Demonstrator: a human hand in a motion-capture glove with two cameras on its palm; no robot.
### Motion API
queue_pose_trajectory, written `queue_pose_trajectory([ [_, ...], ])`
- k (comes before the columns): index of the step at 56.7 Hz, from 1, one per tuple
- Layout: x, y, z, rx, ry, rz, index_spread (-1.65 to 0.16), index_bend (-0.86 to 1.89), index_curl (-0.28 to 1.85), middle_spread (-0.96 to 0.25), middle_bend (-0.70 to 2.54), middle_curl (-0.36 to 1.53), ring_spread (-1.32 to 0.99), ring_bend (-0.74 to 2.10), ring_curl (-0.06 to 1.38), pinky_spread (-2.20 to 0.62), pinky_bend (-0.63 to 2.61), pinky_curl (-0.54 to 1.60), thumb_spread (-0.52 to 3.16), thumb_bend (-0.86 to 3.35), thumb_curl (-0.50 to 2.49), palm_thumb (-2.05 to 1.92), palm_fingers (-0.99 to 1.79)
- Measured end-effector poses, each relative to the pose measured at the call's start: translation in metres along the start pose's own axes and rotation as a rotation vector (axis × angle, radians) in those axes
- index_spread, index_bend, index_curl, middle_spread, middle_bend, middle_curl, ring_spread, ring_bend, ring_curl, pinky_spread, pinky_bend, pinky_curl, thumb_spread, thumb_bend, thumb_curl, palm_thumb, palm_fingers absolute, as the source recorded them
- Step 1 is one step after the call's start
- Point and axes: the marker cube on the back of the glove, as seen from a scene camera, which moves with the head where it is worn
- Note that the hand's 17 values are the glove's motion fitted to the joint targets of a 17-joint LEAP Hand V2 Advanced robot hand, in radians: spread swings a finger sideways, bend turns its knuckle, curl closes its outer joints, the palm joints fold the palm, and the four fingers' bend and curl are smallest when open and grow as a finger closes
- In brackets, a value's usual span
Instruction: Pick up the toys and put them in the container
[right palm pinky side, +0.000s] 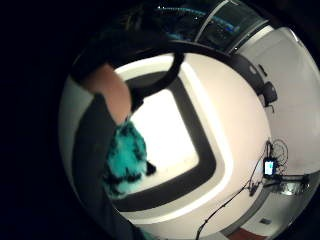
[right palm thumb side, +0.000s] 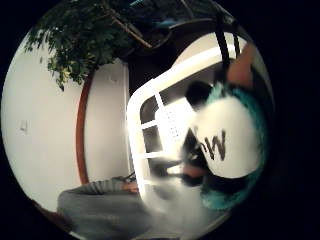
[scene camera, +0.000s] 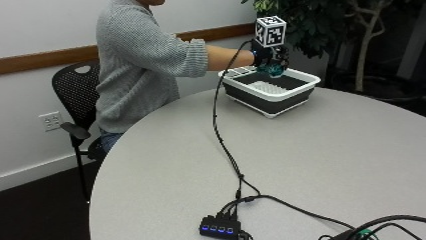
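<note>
Nearest you, at the bottom of the outside view, a small hub with blue lights (scene camera: 219, 229) sits on the round grey tabletop (scene camera: 333, 160), and a black cable (scene camera: 223, 145) runs from it up the middle of the frame toward your arm. Further back, upper centre, your gloved right hand (scene camera: 269, 55) hangs over the white-rimmed, dark-walled container (scene camera: 269, 97), its grip curled around a plush toy (scene camera: 274, 71). The toy is held in the air just above the container's open basin, not yet inside. You appear to be at the placing step; next, lower the toy into the basin and let your fingers open. The toy is fuzzy teal fur with black markings and a white patch bearing dark lettering (right palm thumb side: 227, 145). Behind the container stands a leafy potted tree (scene camera: 333, 25).
</note>
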Motion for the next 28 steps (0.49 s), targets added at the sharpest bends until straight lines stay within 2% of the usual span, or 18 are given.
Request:
queue_pose_trajectory([
  [2, 0.002, 0.002, 0.006, -0.056, 0.008, 0.006, -0.34, 0.49, 0.93, -0.25, 0.86, 0.81, -0.55, 0.95, 0.62, -0.29, 0.85, 0.45, 0.89, -0.01, 0.85, 0.51, 0.55],
  [4, 0.004, 0.005, 0.011, -0.107, 0.019, 0.010, -0.34, 0.44, 0.91, -0.26, 0.83, 0.79, -0.53, 0.85, 0.60, -0.24, 0.87, 0.47, 1.01, -0.08, 0.78, 0.35, 0.33],
  [6, 0.005, 0.007, 0.015, -0.144, 0.023, 0.013, -0.36, 0.41, 0.90, -0.26, 0.63, 0.74, -0.45, 0.70, 0.59, -0.17, 0.96, 0.51, 1.05, -0.14, 0.70, 0.17, -0.09],
  [9, 0.006, 0.012, 0.019, -0.167, 0.016, 0.014, -0.37, 0.31, 0.81, -0.23, 0.41, 0.64, -0.34, 0.46, 0.51, -0.09, 1.00, 0.48, 1.06, -0.14, 0.62, -0.01, -0.40],
  [16, 0.011, 0.025, 0.018, -0.150, -0.019, 0.004, -0.39, 0.16, 0.67, -0.19, 0.16, 0.52, -0.20, 0.16, 0.38, 0.01, 0.88, 0.41, 1.05, -0.12, 0.50, -0.15, -0.31],
  [28, 0.018, 0.069, -0.003, -0.108, -0.024, 0.002, -0.39, 0.15, 0.56, -0.17, 0.12, 0.41, -0.10, 0.13, 0.29, 0.07, 0.78, 0.37, 1.08, -0.11, 0.34, -0.16, -0.23],
])
